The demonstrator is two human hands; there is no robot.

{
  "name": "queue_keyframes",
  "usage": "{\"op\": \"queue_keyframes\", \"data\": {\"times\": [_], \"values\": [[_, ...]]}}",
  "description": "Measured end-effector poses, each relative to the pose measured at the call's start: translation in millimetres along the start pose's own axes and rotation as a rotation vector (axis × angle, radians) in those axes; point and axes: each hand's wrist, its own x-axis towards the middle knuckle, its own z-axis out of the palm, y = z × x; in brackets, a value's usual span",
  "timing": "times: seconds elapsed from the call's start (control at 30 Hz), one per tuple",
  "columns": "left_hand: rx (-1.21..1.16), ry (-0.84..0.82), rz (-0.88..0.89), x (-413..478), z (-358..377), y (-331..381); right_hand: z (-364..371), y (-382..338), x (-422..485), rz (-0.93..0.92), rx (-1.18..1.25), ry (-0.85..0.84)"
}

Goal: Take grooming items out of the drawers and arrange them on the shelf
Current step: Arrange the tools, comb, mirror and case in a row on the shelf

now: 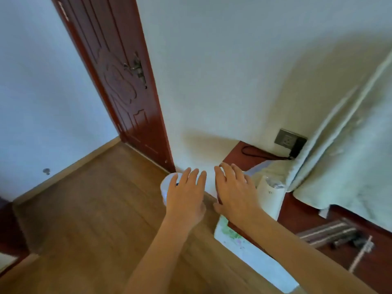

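Grooming items are not plainly made out, and no drawer or shelf can be told with certainty, though a dark red counter (252,161) is seen at the right against the wall (212,81). Both hands are held out side by side, fingers spread and straight, nothing gripped. The left hand (186,194) is held over a white round container (166,185) near the floor (84,209). The right hand (233,192) is at the counter's near corner, beside a white cylinder (269,196). Whether either is touching anything cannot be told. The step is judged an opening reach, nothing yet taken out. Next, a drawer would have to be found and pulled open
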Motion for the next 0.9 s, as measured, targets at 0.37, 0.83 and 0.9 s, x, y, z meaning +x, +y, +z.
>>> {"op": "queue_keyframes", "data": {"times": [0.37,0.83,0.9], "values": [[-0.081,0.003,0.587,59,26,94,2,87,-60,0.578,0.068,-0.032],[-0.334,-0.239,0.720,51,79,198,49,157,-139,1.005,0.294,-0.096],[-0.374,-0.258,0.692,50,86,213,55,167,-146,1.012,0.293,-0.111]]}}
